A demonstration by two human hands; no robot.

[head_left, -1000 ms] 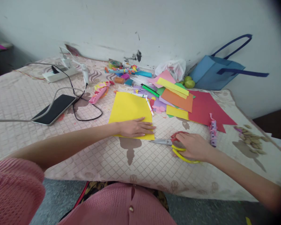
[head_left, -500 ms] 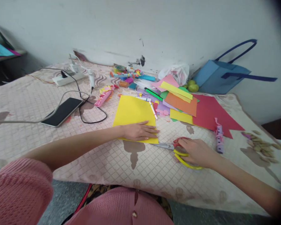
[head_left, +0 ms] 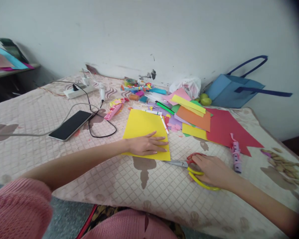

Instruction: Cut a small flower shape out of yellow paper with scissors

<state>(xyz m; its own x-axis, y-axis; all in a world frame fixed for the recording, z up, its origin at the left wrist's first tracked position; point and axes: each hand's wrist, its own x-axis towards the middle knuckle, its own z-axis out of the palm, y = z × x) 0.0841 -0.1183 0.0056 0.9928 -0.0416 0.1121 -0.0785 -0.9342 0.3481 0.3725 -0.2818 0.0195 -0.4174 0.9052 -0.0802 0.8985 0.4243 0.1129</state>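
Note:
A yellow sheet of paper (head_left: 144, 122) lies on the patterned tablecloth. My left hand (head_left: 147, 144) rests flat on its lower part, fingers spread toward the right edge. To the right, my right hand (head_left: 211, 169) has its fingers on the scissors (head_left: 200, 181), which have one red and one yellow handle. The blades point left, and their tips are at the sheet's lower right corner. Two white markers lie along the sheet's upper right side, one of them (head_left: 164, 124) slanting down.
Behind are coloured papers (head_left: 194, 116), a green pen (head_left: 164, 107) and a blue bag (head_left: 235, 89). A red sheet (head_left: 226, 127), a purple paper roll (head_left: 236, 157) and peanuts (head_left: 286, 166) lie right. At left are a phone (head_left: 71, 125), cables and a power strip (head_left: 79, 91).
The whole view has shifted, so everything appears slightly lower in the picture. Both hands, the yellow sheet and the scissors keep nearly the same places relative to one another.

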